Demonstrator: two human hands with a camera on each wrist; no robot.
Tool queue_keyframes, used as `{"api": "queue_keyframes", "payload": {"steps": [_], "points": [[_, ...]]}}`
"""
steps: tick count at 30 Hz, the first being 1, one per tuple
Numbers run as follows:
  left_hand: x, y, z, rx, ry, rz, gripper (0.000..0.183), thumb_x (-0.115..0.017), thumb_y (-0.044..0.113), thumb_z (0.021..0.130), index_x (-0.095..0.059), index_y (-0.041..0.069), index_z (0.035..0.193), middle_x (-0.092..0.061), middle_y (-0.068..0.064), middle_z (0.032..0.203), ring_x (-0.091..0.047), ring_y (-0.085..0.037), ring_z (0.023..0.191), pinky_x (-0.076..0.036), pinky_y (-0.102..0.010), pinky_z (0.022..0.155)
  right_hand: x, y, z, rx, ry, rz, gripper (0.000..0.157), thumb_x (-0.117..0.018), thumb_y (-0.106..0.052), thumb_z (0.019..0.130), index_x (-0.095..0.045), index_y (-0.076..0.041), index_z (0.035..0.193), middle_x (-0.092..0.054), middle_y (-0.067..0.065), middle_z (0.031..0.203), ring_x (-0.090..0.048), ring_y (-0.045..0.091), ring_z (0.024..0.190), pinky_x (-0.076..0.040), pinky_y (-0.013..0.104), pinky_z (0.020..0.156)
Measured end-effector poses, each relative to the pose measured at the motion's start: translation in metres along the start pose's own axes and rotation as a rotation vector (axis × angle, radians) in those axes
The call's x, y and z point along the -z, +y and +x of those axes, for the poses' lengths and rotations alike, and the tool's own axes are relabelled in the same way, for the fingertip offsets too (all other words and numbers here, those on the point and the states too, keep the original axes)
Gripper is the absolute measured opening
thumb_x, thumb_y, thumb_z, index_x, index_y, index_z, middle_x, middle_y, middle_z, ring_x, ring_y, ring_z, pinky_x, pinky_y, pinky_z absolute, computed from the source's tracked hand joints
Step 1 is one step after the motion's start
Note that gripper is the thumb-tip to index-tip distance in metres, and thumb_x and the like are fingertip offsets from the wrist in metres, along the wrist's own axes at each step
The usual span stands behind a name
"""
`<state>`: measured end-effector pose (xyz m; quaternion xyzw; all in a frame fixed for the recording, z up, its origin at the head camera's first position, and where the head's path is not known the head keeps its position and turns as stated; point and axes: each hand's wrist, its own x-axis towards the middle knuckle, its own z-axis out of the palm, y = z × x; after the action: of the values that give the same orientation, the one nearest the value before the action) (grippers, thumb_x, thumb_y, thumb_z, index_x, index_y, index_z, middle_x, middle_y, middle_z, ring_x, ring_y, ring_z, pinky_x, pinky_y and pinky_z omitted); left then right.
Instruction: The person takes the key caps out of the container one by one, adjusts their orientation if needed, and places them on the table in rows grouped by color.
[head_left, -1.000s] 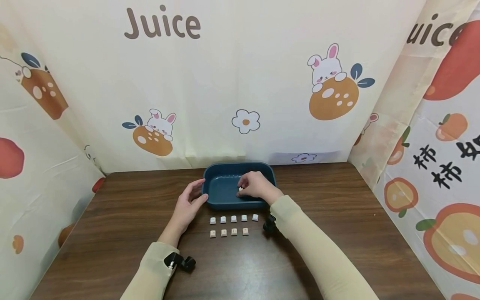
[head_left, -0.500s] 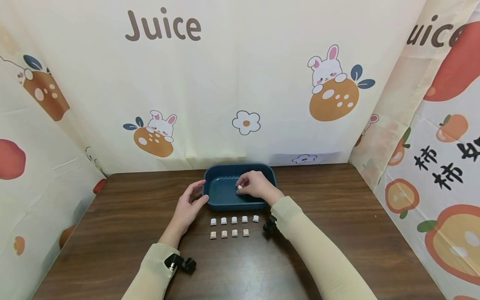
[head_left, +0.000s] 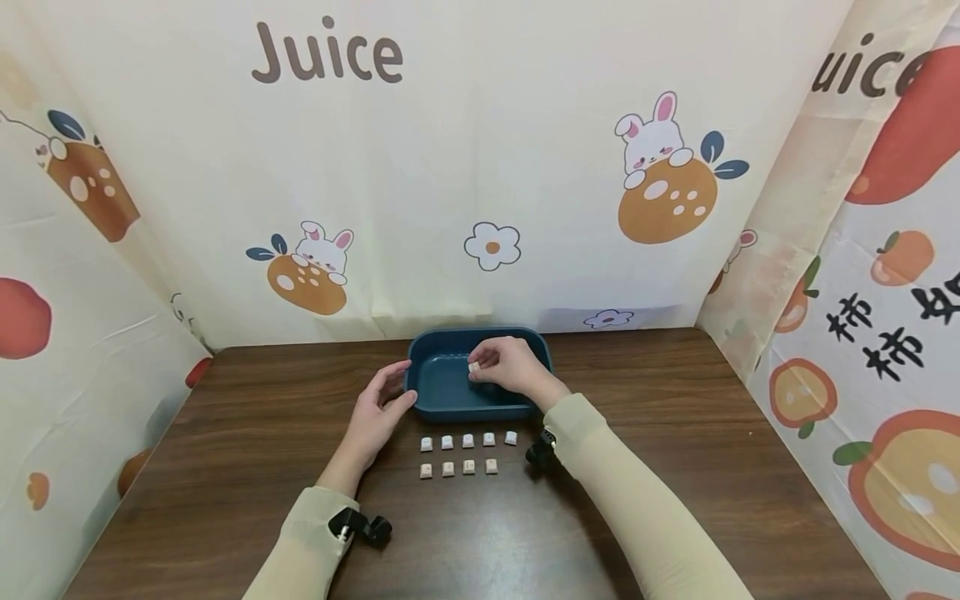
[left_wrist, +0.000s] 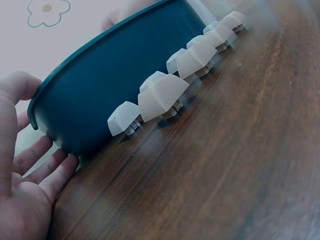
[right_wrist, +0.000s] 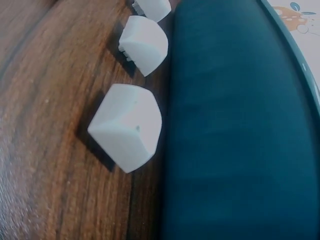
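Observation:
A dark blue tray (head_left: 465, 413) stands at the back of the table. My left hand (head_left: 373, 408) rests against its left end with fingers spread; in the left wrist view its fingers (left_wrist: 55, 172) touch the tray's outer wall low down. Over the tray's inside, my right hand (head_left: 513, 367) pinches a small white keycap (head_left: 473, 367) between thumb and fingers. In front of the tray lie a back row of white keycaps (head_left: 468, 440) and a front row of cream keycaps (head_left: 468, 467). The right wrist view shows a white keycap (right_wrist: 127, 125) near the tray wall, but not the right hand.
The brown wooden table (head_left: 270, 433) runs up to a printed curtain (head_left: 420, 167) behind the tray. More printed cloth (head_left: 885, 350) hangs on the right side. Each wrist carries a small black camera mount (head_left: 363, 525).
My right hand, with the keycap, has shifted slightly left and toward the back of the tray. My left hand, the tray and the keycap rows stay in place.

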<state>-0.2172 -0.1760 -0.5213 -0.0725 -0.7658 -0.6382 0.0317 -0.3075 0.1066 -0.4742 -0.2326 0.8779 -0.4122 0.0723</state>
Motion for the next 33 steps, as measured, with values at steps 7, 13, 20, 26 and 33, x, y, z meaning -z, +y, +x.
{"api": "queue_keyframes", "payload": {"steps": [7,13,20,26,33], "points": [[0.001,0.000,-0.002,0.000,-0.002,0.006,0.052,-0.071,0.015,0.108,-0.054,0.014,0.158,-0.054,-0.018,0.158,-0.054,-0.037,0.142,-0.048,-0.017,0.102,0.003,-0.006,-0.003,0.067,0.013,0.022,0.015,-0.088,-0.023,0.096,-0.083,-0.018,0.109,-0.078,-0.006,0.099,-0.073,0.012,0.092,-0.062,0.036,0.087],[0.001,0.000,-0.003,0.008,-0.004,-0.002,0.052,-0.071,0.016,0.109,-0.055,0.016,0.158,-0.054,-0.016,0.159,-0.053,-0.035,0.143,-0.048,-0.016,0.102,0.008,-0.016,-0.007,0.090,0.023,0.028,0.017,-0.088,-0.023,0.096,-0.082,-0.016,0.111,-0.078,-0.006,0.099,-0.073,0.012,0.091,-0.062,0.035,0.086],[0.001,0.001,-0.004,0.010,-0.007,-0.007,0.052,-0.070,0.016,0.109,-0.054,0.015,0.159,-0.054,-0.017,0.159,-0.053,-0.036,0.143,-0.048,-0.016,0.102,0.012,-0.024,-0.010,0.095,0.013,0.037,0.022,-0.086,-0.022,0.098,-0.082,-0.013,0.118,-0.079,-0.004,0.103,-0.074,0.012,0.095,-0.062,0.034,0.088],[0.001,0.001,-0.003,0.002,-0.008,-0.014,0.052,-0.070,0.016,0.109,-0.054,0.014,0.159,-0.054,-0.018,0.158,-0.052,-0.036,0.143,-0.048,-0.016,0.102,0.013,-0.025,-0.012,0.104,0.018,0.032,0.020,-0.088,-0.021,0.096,-0.083,-0.014,0.114,-0.080,-0.004,0.102,-0.075,0.011,0.092,-0.063,0.033,0.087],[-0.001,-0.001,-0.001,-0.006,-0.004,-0.017,0.052,-0.071,0.016,0.109,-0.055,0.014,0.158,-0.055,-0.018,0.157,-0.054,-0.036,0.141,-0.048,-0.017,0.101,0.016,-0.023,-0.020,0.123,0.039,0.033,0.020,-0.088,-0.019,0.096,-0.083,-0.013,0.114,-0.079,-0.004,0.101,-0.075,0.011,0.092,-0.063,0.034,0.086]]}}
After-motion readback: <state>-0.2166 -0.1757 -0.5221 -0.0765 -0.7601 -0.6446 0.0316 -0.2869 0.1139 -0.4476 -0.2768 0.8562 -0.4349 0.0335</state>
